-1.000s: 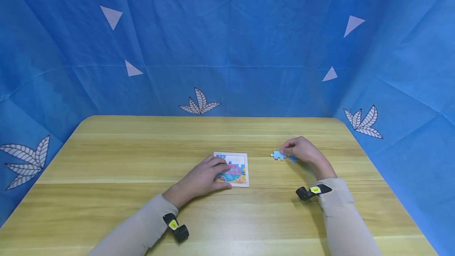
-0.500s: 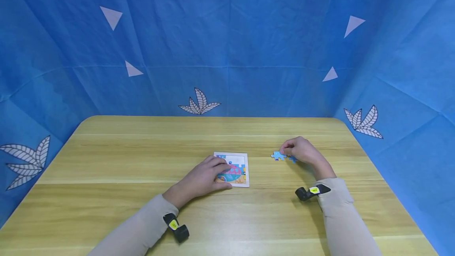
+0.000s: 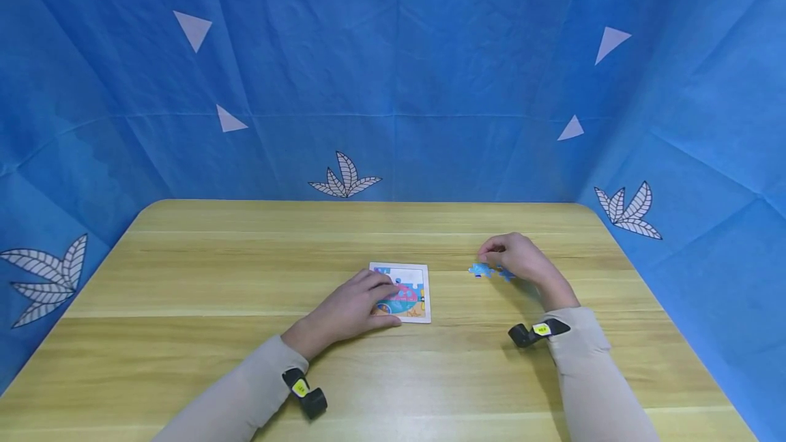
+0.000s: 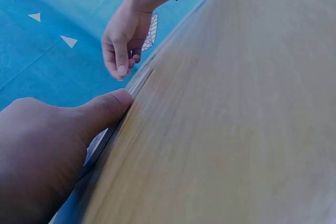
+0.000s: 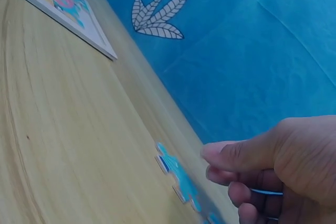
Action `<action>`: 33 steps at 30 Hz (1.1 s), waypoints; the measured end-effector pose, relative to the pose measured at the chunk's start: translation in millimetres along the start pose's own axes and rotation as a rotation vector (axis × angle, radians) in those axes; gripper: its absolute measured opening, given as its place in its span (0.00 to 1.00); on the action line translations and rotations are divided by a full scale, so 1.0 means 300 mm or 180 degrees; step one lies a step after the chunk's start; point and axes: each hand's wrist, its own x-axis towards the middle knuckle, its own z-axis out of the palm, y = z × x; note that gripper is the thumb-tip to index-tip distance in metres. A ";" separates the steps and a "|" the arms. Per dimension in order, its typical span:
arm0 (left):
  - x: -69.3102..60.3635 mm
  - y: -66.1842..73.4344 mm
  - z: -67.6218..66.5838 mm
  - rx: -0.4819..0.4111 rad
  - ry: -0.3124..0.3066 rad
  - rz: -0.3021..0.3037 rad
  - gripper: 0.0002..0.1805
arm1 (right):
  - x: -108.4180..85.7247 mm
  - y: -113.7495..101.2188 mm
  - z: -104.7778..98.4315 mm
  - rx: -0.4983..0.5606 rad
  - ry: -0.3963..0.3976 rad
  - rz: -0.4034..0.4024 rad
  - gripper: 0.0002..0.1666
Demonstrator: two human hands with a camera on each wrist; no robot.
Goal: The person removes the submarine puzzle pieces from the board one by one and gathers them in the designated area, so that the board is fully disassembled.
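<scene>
A small jigsaw puzzle (image 3: 419, 318) in a white frame lies on the table, its far part showing bare white. My left hand (image 3: 353, 307) holds it at the left side, fingertips on the picture and thumb along the near edge. To the right, my right hand (image 3: 517, 258) hovers over loose puzzle pieces, its thumb and fingers bent. In the right wrist view a light-blue puzzle piece (image 5: 179, 176) lies on the wood below the fingertips, apart from them. Beside it a second blue piece (image 3: 506, 274) is partly covered by the right hand.
The wooden table (image 3: 245, 258) reaches back to a blue cloth (image 3: 393, 74) with white leaves and triangles printed on it. Cloth also hangs along both sides. Each wrist wears a small black camera, such as the right one (image 3: 522, 335).
The right hand has shifted slightly left and up, its fingertips now off the light-blue piece they were touching. The left hand and the framed puzzle have stayed put.
</scene>
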 end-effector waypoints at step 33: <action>-0.045 0.051 0.009 0.0254 0.0192 0.0110 0.27 | 0.036 -0.206 0.193 -0.0007 0.0280 -0.1019 0.11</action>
